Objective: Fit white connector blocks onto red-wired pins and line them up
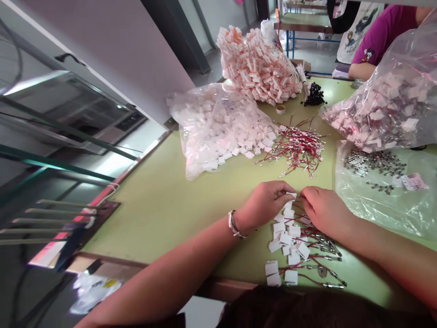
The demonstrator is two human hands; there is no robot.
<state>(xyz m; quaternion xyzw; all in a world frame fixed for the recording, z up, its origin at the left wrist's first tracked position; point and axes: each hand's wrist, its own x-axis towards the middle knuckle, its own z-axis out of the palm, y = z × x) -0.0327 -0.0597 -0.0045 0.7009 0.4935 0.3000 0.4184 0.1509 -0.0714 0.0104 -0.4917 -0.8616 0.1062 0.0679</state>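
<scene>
Table L: clear plastic bag of small white squarish pcs, on pale-green flat tabletop. Next, L hand, thumb & fingers pinching small white squarish plastic pc. Nearer the body: loose rows of white pcs on thin red wires w/ silver ends. Beyond hands: heap of red silver-tipped wires. R hand, fingertips bunched just beside held pc; can't tell if gripping a wire. Far R: silver metal fittings on flat clear plastic.
</scene>
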